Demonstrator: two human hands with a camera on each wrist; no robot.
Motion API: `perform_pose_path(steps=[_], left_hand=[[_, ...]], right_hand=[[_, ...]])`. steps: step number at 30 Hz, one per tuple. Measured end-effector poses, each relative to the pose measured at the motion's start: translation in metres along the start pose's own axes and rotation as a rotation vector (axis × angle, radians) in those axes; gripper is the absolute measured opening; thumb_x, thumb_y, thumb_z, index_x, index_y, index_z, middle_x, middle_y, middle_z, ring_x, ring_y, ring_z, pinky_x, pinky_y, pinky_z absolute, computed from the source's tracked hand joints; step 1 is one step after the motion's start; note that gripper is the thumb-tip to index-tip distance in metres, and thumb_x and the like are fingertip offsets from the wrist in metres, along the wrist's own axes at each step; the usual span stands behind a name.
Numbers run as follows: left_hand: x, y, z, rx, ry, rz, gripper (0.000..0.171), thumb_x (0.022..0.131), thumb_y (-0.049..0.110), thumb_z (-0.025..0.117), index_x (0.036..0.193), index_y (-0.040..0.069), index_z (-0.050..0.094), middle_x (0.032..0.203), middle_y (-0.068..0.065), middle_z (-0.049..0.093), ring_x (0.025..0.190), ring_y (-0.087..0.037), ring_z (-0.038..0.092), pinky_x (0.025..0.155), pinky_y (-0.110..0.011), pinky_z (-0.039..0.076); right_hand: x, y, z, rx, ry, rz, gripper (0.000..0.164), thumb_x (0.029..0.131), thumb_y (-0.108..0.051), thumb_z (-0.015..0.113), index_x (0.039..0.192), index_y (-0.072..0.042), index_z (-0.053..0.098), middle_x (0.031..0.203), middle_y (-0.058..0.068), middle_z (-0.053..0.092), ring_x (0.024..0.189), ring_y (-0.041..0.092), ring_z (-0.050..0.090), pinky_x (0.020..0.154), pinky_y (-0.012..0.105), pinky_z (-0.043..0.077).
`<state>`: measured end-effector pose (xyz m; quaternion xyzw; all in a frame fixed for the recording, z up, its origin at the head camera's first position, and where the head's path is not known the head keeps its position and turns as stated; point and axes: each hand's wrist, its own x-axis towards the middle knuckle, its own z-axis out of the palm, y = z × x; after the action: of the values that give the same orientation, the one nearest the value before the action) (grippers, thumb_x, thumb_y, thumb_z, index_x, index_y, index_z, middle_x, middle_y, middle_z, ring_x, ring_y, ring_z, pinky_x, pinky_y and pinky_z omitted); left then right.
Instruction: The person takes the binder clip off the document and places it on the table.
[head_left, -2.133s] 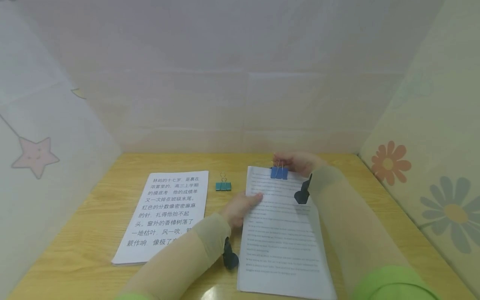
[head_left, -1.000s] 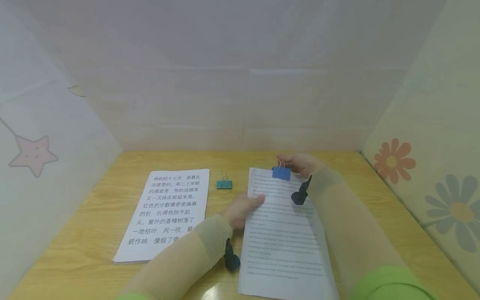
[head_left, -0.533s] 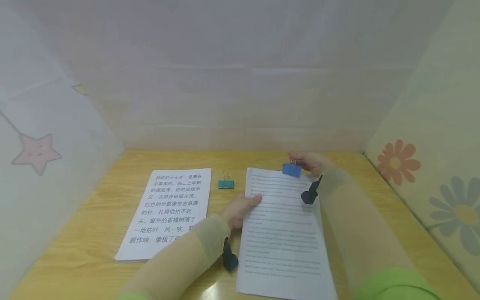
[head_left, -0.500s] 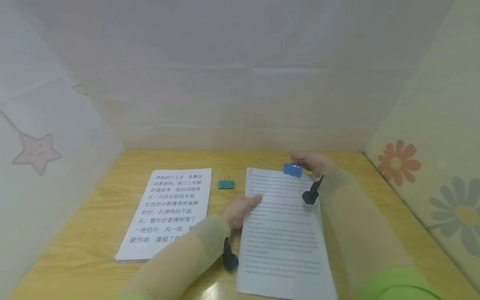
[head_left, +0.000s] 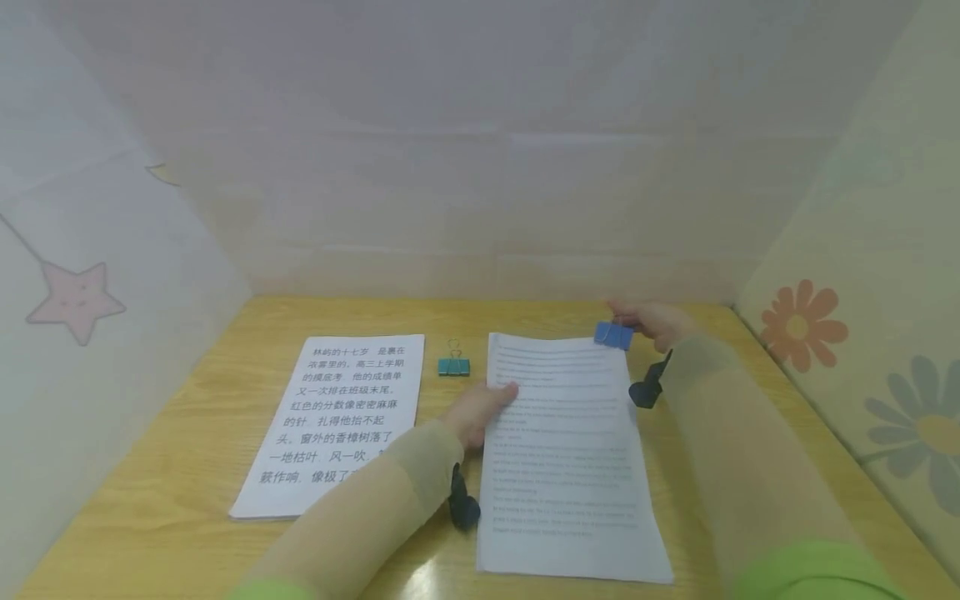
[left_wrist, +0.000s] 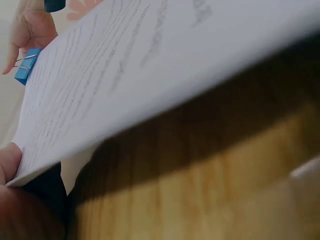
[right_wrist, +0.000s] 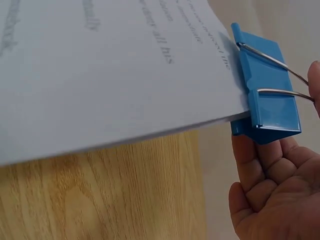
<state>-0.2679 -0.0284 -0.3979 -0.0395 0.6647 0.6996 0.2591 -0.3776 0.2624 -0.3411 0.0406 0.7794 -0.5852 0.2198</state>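
My left hand (head_left: 483, 411) pinches the left edge of a stack of printed paper (head_left: 562, 467), thumb on top. The left wrist view shows that edge raised over the table. At the far right corner of the stack, my right hand (head_left: 656, 323) holds a blue binder clip (head_left: 613, 335) by its wire handles. In the right wrist view the blue clip (right_wrist: 272, 82) straddles the paper's edge right at the corner, with one digit at the handle ends and the other fingers curled beneath.
Left of my left hand, a teal binder clip (head_left: 453, 367) lies on the wooden table (head_left: 180, 467). A second stack of paper with large Chinese print (head_left: 337, 400) lies further left, partly behind my left forearm. Patterned wall sheets (head_left: 495, 208) close off the back and sides.
The blue binder clip and my right hand have moved right along the stack's top edge, from near its middle to the right corner. My left hand keeps its pinch on the paper.
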Motion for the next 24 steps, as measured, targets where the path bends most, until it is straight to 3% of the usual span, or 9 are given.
perform_pose_path(steps=[6, 12, 16, 19, 24], left_hand=[[-0.007, 0.01, 0.005, 0.04, 0.048, -0.028, 0.032, 0.085, 0.036, 0.05, 0.107, 0.012, 0.052, 0.092, -0.011, 0.062, 0.078, -0.026, 0.06, 0.065, -0.037, 0.048], [0.002, 0.012, 0.003, 0.084, 0.095, -0.053, 0.032, 0.086, 0.034, 0.05, 0.108, 0.01, 0.05, 0.091, -0.01, 0.061, 0.077, -0.024, 0.06, 0.065, -0.035, 0.047], [0.015, 0.008, -0.003, 0.04, 0.088, -0.036, 0.031, 0.086, 0.03, 0.05, 0.107, 0.006, 0.052, 0.09, -0.012, 0.061, 0.077, -0.024, 0.06, 0.064, -0.035, 0.048], [0.024, 0.005, -0.007, 0.012, 0.097, -0.038, 0.033, 0.084, 0.03, 0.054, 0.107, 0.007, 0.052, 0.09, -0.011, 0.061, 0.077, -0.024, 0.06, 0.064, -0.035, 0.049], [0.033, 0.003, -0.01, 0.007, 0.182, -0.061, 0.044, 0.084, 0.024, 0.055, 0.122, 0.005, 0.041, 0.098, -0.009, 0.057, 0.083, -0.023, 0.056, 0.066, -0.035, 0.047]], right_hand=[[-0.001, 0.005, -0.009, -0.028, 0.009, 0.019, 0.085, 0.07, -0.057, 0.057, 0.132, -0.007, 0.028, 0.133, 0.013, 0.032, 0.124, 0.031, 0.019, 0.089, 0.063, -0.005], [-0.002, 0.013, -0.016, -0.018, 0.024, 0.037, 0.074, 0.069, -0.058, 0.057, 0.121, -0.009, 0.041, 0.128, 0.011, 0.036, 0.124, 0.032, 0.019, 0.09, 0.062, 0.0], [-0.002, 0.017, -0.016, 0.061, 0.017, 0.065, 0.064, 0.069, -0.053, 0.06, 0.111, -0.008, 0.045, 0.12, 0.008, 0.04, 0.123, 0.031, 0.021, 0.098, 0.052, 0.006], [-0.002, 0.019, -0.016, 0.123, 0.017, 0.068, 0.061, 0.071, -0.048, 0.062, 0.111, -0.007, 0.045, 0.113, 0.004, 0.046, 0.114, 0.026, 0.035, 0.099, 0.043, 0.017], [-0.005, 0.024, -0.016, 0.135, 0.021, 0.094, 0.064, 0.072, -0.043, 0.064, 0.118, -0.005, 0.042, 0.115, 0.006, 0.047, 0.101, 0.019, 0.047, 0.093, 0.035, 0.03]])
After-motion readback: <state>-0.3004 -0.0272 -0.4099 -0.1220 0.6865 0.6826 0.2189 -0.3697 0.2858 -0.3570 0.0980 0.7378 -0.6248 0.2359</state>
